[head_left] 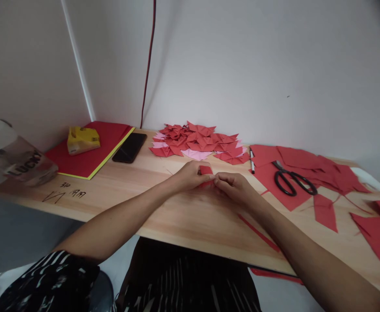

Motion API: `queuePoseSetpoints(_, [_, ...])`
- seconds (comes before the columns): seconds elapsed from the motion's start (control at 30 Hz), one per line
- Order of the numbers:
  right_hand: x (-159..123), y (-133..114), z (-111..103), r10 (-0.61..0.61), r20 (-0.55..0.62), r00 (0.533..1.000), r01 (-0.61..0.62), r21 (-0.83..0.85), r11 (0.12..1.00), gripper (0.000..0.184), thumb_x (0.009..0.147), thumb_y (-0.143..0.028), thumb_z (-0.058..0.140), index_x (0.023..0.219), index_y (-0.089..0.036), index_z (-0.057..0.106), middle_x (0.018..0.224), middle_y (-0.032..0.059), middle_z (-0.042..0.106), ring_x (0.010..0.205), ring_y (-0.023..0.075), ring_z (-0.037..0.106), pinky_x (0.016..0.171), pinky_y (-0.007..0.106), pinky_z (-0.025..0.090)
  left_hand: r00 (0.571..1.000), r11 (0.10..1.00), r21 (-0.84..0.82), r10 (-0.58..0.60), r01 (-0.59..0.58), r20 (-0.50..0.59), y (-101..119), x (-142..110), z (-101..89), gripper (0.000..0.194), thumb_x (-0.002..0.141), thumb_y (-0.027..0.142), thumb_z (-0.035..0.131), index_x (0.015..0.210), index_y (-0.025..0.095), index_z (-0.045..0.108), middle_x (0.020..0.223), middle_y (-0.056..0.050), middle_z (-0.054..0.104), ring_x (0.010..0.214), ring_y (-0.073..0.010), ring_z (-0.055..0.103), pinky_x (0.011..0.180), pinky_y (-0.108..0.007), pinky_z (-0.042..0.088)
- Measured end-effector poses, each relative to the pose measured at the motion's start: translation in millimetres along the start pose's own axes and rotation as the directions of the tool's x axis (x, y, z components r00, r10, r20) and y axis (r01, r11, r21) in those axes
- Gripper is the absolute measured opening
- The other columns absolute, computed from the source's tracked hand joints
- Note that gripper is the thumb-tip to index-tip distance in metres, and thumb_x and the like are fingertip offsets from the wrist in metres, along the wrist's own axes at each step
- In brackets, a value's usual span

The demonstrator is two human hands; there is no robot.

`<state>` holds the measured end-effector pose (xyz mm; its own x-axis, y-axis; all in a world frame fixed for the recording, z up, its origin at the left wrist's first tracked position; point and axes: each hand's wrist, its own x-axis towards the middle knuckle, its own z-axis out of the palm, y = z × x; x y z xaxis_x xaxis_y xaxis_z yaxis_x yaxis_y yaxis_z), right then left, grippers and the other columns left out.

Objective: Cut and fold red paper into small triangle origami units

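Between my two hands is a small folded piece of red paper (pixel 205 170), held just above the wooden table (pixel 183 216). My left hand (pixel 191 175) is closed on it, thumb across its front. My right hand (pixel 230 184) pinches at the paper's right edge, its fingertips meeting my left thumb. The paper's lower part is mostly covered by fingers. Behind the hands lies a pile of folded red and pink paper pieces (pixel 199 141). A narrow red paper strip (pixel 258 232) rests on the table below my right forearm.
Right of the hands are black-handled scissors (pixel 293 182) on red paper sheets (pixel 306 162), a marker (pixel 251 160) and red offcuts (pixel 325 212). Toward the left are a phone (pixel 130 147), red and yellow sheets (pixel 112 130), a yellow packet (pixel 83 140) and a clear bottle (pixel 21 158).
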<state>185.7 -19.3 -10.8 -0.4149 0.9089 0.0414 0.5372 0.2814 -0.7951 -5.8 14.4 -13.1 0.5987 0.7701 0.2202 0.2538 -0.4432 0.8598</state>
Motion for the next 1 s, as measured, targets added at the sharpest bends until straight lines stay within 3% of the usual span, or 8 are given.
queuePoseSetpoints(0.2, [2.3, 3.1, 1.4, 0.009, -0.009, 1.0, -0.01, -0.009, 1.0, 0.023, 0.08, -0.031, 0.047, 0.06, -0.02, 0.049, 0.055, -0.0035, 0.047, 0.054, 0.0118, 0.043, 0.054, 0.025, 0.031, 0.996, 0.999, 0.05, 0.023, -0.019, -0.083, -0.1, -1.2, 6.0, 0.021, 0.082, 0.028, 0.055, 0.067, 0.014, 0.06, 0.066, 0.001, 0.056, 0.065, -0.0113, 0.048, 0.063, -0.023, 0.036])
queuePoseSetpoints(0.4, [2.9, 1.7, -0.5, 0.018, -0.029, 0.999, -0.017, 0.021, 1.0, 0.026, 0.082, -0.032, 0.045, 0.061, -0.02, 0.051, 0.055, -0.003, 0.05, 0.052, 0.0114, 0.044, 0.053, 0.025, 0.033, 0.99, 0.998, 0.005, -0.06, 0.061, -0.132, 0.0, -0.4, 6.6, 0.022, 0.082, 0.03, 0.053, 0.069, 0.014, 0.058, 0.062, 0.002, 0.052, 0.059, -0.0104, 0.045, 0.057, -0.022, 0.033])
queuePoseSetpoints(0.6, [1.8, -1.2, -0.2, 0.025, -0.049, 0.998, -0.022, 0.048, 0.999, 0.027, 0.082, -0.033, 0.045, 0.059, -0.02, 0.051, 0.055, -0.003, 0.051, 0.052, 0.0113, 0.044, 0.053, 0.025, 0.033, 0.98, 0.999, 0.016, -0.04, 0.044, -0.194, 6.3, -2.5, 8.1, 0.02, 0.081, 0.029, 0.054, 0.069, 0.014, 0.059, 0.061, 0.002, 0.051, 0.06, -0.0108, 0.043, 0.057, -0.022, 0.033])
queuePoseSetpoints(0.8, [0.4, -1.9, 1.0, 0.032, -0.093, 0.995, -0.028, 0.043, 0.999, 0.023, 0.079, -0.029, 0.047, 0.059, -0.02, 0.051, 0.053, -0.0039, 0.047, 0.053, 0.0113, 0.042, 0.054, 0.025, 0.031, 0.979, 0.999, -0.017, -0.042, 0.039, -0.2, 4.0, -2.6, 10.8, 0.019, 0.081, 0.028, 0.054, 0.072, 0.013, 0.062, 0.062, 0.001, 0.054, 0.06, -0.011, 0.045, 0.058, -0.023, 0.034])
queuePoseSetpoints(1.0, [3.0, 4.5, -2.4, 0.047, -0.036, 0.998, -0.043, 0.094, 0.995, 0.027, 0.086, -0.034, 0.045, 0.066, -0.019, 0.056, 0.059, -0.0021, 0.054, 0.054, 0.0113, 0.046, 0.055, 0.025, 0.035, 0.976, 0.992, -0.113, -0.086, 0.064, -0.2, 1.1, -1.2, 10.5, 0.017, 0.082, 0.029, 0.056, 0.075, 0.014, 0.059, 0.063, 0.002, 0.054, 0.057, -0.0101, 0.047, 0.055, -0.022, 0.035])
